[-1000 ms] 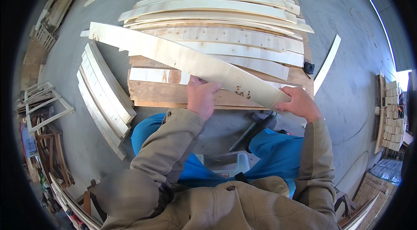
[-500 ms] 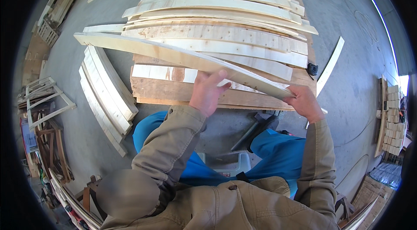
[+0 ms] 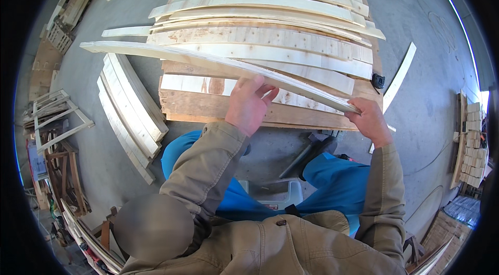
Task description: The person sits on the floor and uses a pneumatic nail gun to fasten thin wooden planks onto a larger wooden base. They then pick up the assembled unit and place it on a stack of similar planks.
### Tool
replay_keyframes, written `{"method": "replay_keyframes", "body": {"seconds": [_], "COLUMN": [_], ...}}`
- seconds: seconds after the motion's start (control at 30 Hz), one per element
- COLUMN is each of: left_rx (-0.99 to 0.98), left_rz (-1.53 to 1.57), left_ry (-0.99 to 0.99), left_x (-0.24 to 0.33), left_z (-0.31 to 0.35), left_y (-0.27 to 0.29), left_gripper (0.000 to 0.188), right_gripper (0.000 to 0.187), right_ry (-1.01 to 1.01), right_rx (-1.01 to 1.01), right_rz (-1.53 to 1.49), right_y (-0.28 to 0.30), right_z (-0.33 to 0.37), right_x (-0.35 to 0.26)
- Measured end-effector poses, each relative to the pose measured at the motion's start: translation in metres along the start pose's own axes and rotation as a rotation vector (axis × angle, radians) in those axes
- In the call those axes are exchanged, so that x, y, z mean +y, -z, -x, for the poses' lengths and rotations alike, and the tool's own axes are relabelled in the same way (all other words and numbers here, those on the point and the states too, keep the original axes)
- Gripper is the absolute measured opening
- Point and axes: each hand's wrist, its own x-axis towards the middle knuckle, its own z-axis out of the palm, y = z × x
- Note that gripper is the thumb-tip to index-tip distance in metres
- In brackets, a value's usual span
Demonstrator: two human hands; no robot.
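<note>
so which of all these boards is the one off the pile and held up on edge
The long pale board slanting across the stack, gripped by the left hand near its middle and the right hand at its end. The other boards lie flat.

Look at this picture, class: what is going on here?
A person in a tan jacket holds a long pale wooden board in both hands, the left hand near its middle and the right hand at its near end. The board is lifted, tilted on edge, above a stack of similar boards. More boards lie on the grey floor alongside.
</note>
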Motion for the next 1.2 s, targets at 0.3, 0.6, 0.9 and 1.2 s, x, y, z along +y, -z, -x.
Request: {"method": "replay_keyframes", "body": {"seconds": [0.3,0.6,0.9,1.2], "left_rx": [0.033,0.074,0.046,0.114], "left_rz": [0.039,0.089,0.068,0.031], "left_ry": [-0.044,0.011,-0.001,0.006], "left_x": [0.003,0.007,0.012,0.013], "left_z": [0.007,0.011,0.006,0.005], "left_y": [-0.010,-0.016,-0.018,-0.023], "left_gripper": [0.041,0.057,0.067,0.072], "right_gripper": [0.031,0.064,0.092,0.088], "right_ry": [0.184,0.205,0.123,0.108], "right_rx": [0.171,0.146,0.032,0.050], "right_rz": [0.108,0.200,0.232,0.228], "right_y": [-0.007,-0.008,-0.003,-0.001], "right_z": [-0.004,-0.005,0.000,0.002], "right_x": [0.007,0.006,0.004,0.004]}}
